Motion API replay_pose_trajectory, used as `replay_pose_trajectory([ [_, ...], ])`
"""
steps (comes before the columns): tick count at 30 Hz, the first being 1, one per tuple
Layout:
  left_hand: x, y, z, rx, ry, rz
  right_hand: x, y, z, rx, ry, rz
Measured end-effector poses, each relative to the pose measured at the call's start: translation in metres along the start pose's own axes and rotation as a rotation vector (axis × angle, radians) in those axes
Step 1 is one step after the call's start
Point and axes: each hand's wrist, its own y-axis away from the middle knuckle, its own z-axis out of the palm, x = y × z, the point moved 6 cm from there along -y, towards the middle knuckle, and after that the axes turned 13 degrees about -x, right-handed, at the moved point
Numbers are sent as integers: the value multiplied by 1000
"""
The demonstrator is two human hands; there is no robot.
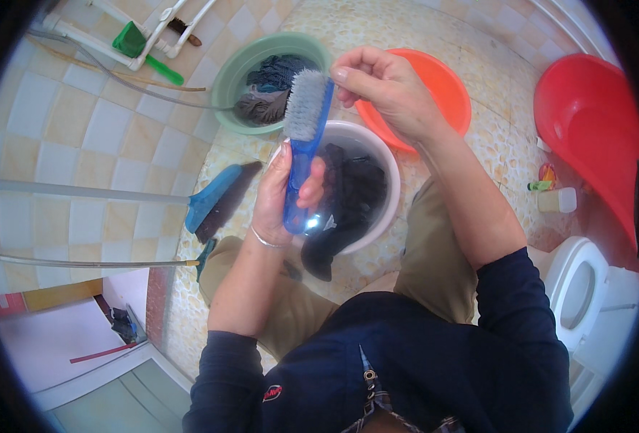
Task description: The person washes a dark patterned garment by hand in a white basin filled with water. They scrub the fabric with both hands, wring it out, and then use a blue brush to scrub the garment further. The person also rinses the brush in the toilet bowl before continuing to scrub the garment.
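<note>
My left hand [278, 197] grips the blue handle of a scrub brush [306, 105]. Its grey-white bristles face left and its head points away from me. Right beside the tip of that head is my right hand [376, 86], thumb and forefinger drawn together, with nothing visible between them. Below the brush stands a pale pink basin [392, 189] with dark wet cloth [360, 184] in water. Part of the cloth hangs over the near rim. My left hand and the brush hide the basin's left side.
A green basin [224, 116] holds wet clothes [276, 81]; an orange basin [454, 103] stands beyond my right wrist. At left are a blue broom [211, 197] and a hose [151, 94]. At right are a red tub [579, 113], a small container [557, 200] and a toilet [579, 292].
</note>
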Motion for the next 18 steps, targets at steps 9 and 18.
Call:
replay_pose_trajectory([
  [9, 2, -3, 15, 212, -448, 25, 0, 1, -10, 33, 298, 20],
  [18, -4, 0, 8, 134, -206, -34, 1, 2, -10, 3, 268, 12],
])
